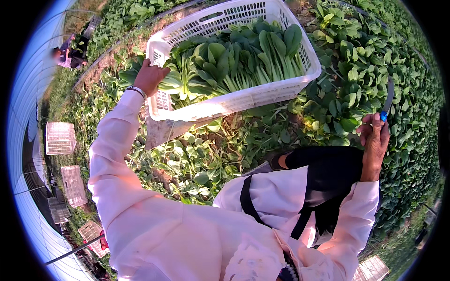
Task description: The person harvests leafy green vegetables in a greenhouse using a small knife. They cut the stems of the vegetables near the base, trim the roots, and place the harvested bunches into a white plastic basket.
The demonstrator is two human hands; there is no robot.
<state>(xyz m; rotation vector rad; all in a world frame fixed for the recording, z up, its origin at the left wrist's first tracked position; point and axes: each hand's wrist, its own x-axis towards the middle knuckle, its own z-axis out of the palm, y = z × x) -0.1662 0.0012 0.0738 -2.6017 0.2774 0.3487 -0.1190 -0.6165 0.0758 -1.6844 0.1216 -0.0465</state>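
Note:
A white plastic crate stands tilted in front of me, filled with leafy greens that have pale stems and dark green leaves. My left hand is closed over the crate's left rim, its thumb on the inner side against some greens; part of its grip is hidden. Out to the right, my right hand holds a knife with a thin curved blade pointing away from me. Something bright blue shows where the fingers meet the knife. Beneath that hand spreads a dense bed of growing greens.
Loose leaves and cut plants cover the ground between me and the crate. A brownish flat sheet lies by its near left corner. Several other crates stand at far left, and one crate at lower right. Another person is at upper left.

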